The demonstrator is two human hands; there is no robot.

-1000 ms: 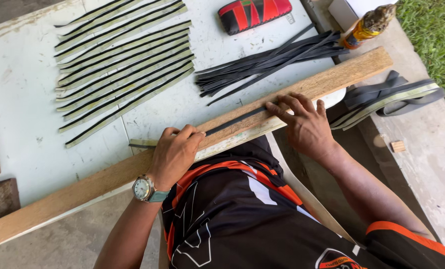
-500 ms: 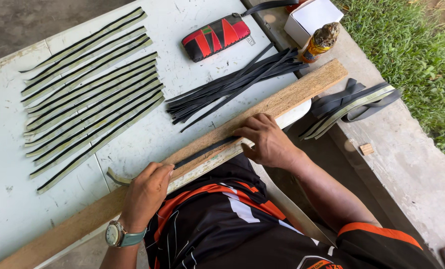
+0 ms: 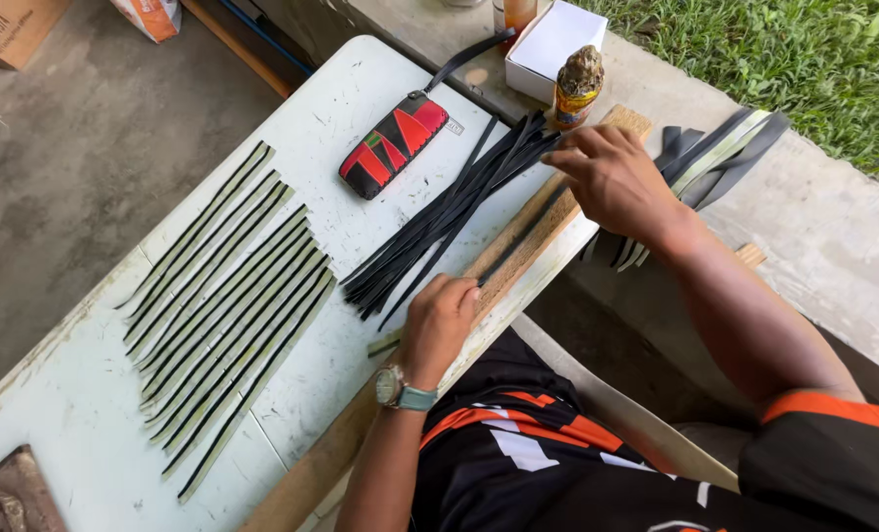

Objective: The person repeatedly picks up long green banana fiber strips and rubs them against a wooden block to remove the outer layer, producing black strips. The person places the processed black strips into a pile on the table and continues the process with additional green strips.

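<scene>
A long wooden board [image 3: 518, 258] lies along the near edge of a white table [image 3: 55, 414]. One thin black strip [image 3: 526, 234] lies lengthwise on the board. My left hand [image 3: 439, 325], with a wristwatch, presses down on the near end of that strip. My right hand [image 3: 612, 177] reaches to the board's far end, fingers spread, beside the tips of a loose bundle of black strips [image 3: 449, 217]. Whether the right fingers pinch a strip is not visible.
Several black and pale-edged strips [image 3: 227, 305] lie in a row on the table's left. A red, black and green pouch [image 3: 392, 144], a small bottle [image 3: 577, 87] and a white box [image 3: 553, 44] stand at the far end. More strips [image 3: 715, 158] rest on a concrete ledge beside grass.
My right hand has slid along the board toward its far end, near the bottle. My left hand stays pressed on the strip. The view has swung left and up.
</scene>
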